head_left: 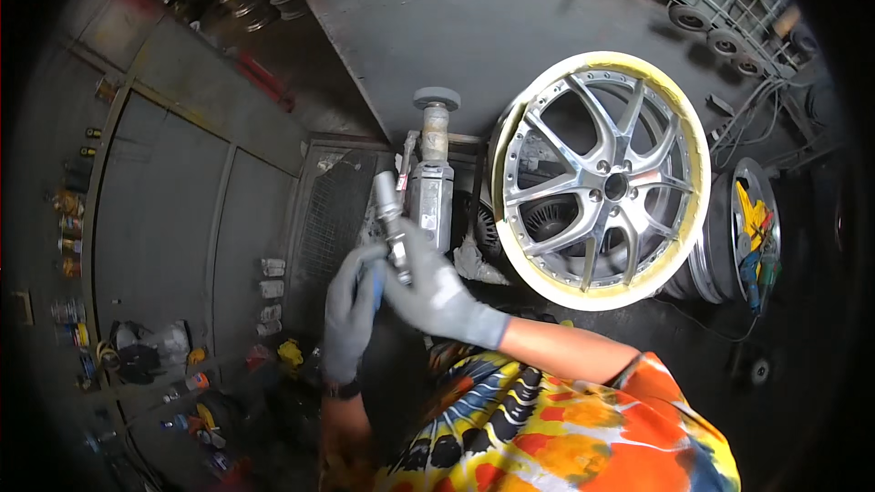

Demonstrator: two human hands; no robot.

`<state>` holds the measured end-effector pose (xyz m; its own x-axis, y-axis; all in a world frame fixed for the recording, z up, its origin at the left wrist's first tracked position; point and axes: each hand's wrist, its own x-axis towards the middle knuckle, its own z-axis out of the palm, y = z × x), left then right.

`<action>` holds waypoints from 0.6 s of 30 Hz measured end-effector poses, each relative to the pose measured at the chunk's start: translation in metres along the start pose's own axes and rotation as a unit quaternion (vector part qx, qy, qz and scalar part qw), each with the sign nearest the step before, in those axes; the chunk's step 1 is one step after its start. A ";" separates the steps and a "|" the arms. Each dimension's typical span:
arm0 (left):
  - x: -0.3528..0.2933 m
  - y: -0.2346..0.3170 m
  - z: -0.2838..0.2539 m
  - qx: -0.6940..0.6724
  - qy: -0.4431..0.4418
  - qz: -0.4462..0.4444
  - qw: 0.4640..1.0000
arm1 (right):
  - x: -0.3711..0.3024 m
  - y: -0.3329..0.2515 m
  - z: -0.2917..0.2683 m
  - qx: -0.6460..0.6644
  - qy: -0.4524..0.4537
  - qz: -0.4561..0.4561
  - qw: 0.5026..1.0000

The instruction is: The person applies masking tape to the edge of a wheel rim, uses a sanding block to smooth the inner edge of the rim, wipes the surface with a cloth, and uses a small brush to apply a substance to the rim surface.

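Both my hands wear grey gloves and meet in front of my body. My right hand (433, 287) is closed around a slim silver metal tool (387, 196), whose round end points up and away from me. Close against its lower end, my left hand (351, 305) has its fingers curled, with a bit of blue (377, 284) showing between the hands. What the left fingers grip is mostly hidden. Beyond the hands stands a grey machine (431, 196) with a round wheel at its far end. To the right is a silver alloy wheel (615, 141) with yellowish covering around its rim.
Another wheel rim (720, 255) stands at the far right, with yellow, blue and green power tools on it. Several discs (690, 18) hang on a wire rack at the back right. A grey panelled wall (164, 182) and shelved bottles line the left. A cable (720, 335) trails along the floor.
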<state>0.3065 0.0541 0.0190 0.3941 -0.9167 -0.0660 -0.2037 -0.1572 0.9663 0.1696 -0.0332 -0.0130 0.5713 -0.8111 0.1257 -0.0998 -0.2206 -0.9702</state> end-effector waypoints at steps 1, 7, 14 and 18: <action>-0.009 -0.001 0.000 0.000 -0.005 0.003 1.000 | -0.002 0.006 0.017 0.015 -0.028 -0.028 0.999; -0.023 -0.034 -0.011 0.106 0.101 -0.053 0.988 | -0.015 0.035 0.024 0.053 -0.238 -0.022 0.969; -0.016 -0.122 0.002 0.243 0.099 -0.006 0.965 | 0.002 0.029 -0.104 -0.159 -0.185 -0.072 0.967; -0.009 -0.167 0.015 0.233 0.051 -0.085 0.967 | 0.033 0.048 -0.198 -0.510 0.070 -0.084 0.853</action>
<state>0.3236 0.0829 -0.1460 0.5394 -0.8254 -0.1663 -0.5009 -0.4733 0.7246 0.0224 -0.1783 -0.0147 0.5516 -0.7621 0.3390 -0.7236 -0.6394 -0.2599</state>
